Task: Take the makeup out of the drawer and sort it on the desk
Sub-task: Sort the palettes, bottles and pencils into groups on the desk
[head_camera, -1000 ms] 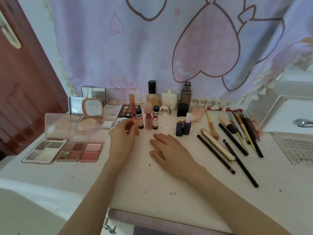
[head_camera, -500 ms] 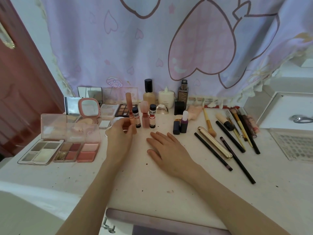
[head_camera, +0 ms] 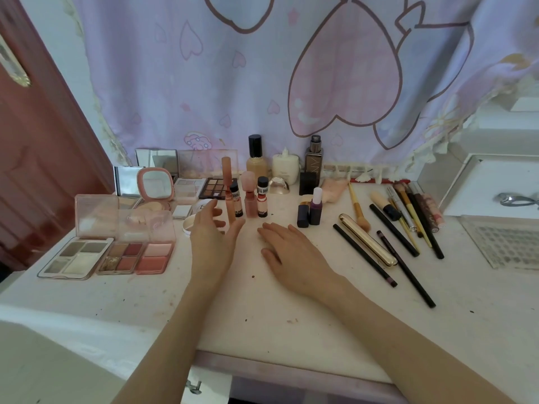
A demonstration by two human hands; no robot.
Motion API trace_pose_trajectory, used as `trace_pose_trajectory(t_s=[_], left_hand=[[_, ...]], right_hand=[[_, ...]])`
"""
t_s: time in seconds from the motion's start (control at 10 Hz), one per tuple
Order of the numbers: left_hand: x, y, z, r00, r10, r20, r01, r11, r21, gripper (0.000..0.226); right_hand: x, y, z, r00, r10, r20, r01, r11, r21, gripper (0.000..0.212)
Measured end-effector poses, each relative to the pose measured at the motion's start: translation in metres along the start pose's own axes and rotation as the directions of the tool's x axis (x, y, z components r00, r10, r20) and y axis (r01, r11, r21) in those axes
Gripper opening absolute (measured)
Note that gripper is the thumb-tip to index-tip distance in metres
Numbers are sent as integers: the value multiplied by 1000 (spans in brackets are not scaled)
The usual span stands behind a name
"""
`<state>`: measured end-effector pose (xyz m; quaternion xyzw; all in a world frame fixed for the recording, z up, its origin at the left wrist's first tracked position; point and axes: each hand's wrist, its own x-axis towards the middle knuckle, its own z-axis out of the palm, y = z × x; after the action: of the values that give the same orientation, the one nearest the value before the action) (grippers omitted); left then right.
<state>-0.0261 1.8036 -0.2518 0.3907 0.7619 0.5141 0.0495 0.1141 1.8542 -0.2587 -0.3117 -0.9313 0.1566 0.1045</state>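
Note:
A tall pink lip gloss tube (head_camera: 227, 182) stands upright at the left end of a row of small lip tints (head_camera: 249, 196). My left hand (head_camera: 214, 237) is just in front of the tube, fingers spread, holding nothing. My right hand (head_camera: 291, 252) lies flat on the white desk (head_camera: 262, 310), palm down, beside the row. Open eyeshadow and blush palettes (head_camera: 116, 252) lie at the left. Brushes and pencils (head_camera: 402, 228) lie in a fan at the right. The drawer (head_camera: 291, 383) shows at the desk's front edge.
Foundation bottles (head_camera: 256, 158) and a white bottle (head_camera: 285, 167) stand at the back under a pink curtain. Compact mirrors (head_camera: 154, 185) sit at back left. A clear plastic tray (head_camera: 507, 243) and a white cabinet (head_camera: 495, 182) are at right. A dark red door is at left.
My left hand has let go of the tall pink tube, which now stands by itself, and its fingers have spread. The right hand has stayed flat.

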Motion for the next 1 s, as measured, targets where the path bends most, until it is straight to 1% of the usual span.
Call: trace_pose_trajectory(t_s=[0.1, 0.2, 0.4, 0.5, 0.6, 0.8, 0.9, 1.0], left_hand=[[14, 3, 11, 998, -48, -50, 50, 999, 21, 25], [18, 1, 19, 997, -58, -53, 58, 998, 2, 21], [16, 1, 15, 998, -23, -57, 25, 999, 32, 23], [15, 2, 16, 999, -50, -20, 50, 999, 8, 17], [12, 4, 16, 997, -79, 3, 79, 997, -5, 16], [8, 3, 17, 994, -106, 17, 106, 994, 21, 17], [8, 0, 18, 994, -105, 38, 102, 993, 65, 17], [8, -4, 19, 996, -84, 41, 78, 988, 134, 26]], right_hand=[[-2, 0, -1, 1000, 17, -15, -17, 999, 38, 44], [-1, 1, 1, 1000, -2, -28, 2, 1000, 20, 43], [0, 3, 2, 999, -17, -44, 18, 1000, 8, 43], [1, 3, 3, 999, -20, -51, 21, 1000, 15, 42], [1, 4, 3, 998, -22, -61, 23, 1000, 18, 42], [1, 5, 4, 998, -24, -64, 25, 1000, 19, 42], [1, 5, 4, 997, -26, -69, 27, 999, 18, 42], [2, 6, 4, 998, -26, -64, 27, 1000, 14, 43]])
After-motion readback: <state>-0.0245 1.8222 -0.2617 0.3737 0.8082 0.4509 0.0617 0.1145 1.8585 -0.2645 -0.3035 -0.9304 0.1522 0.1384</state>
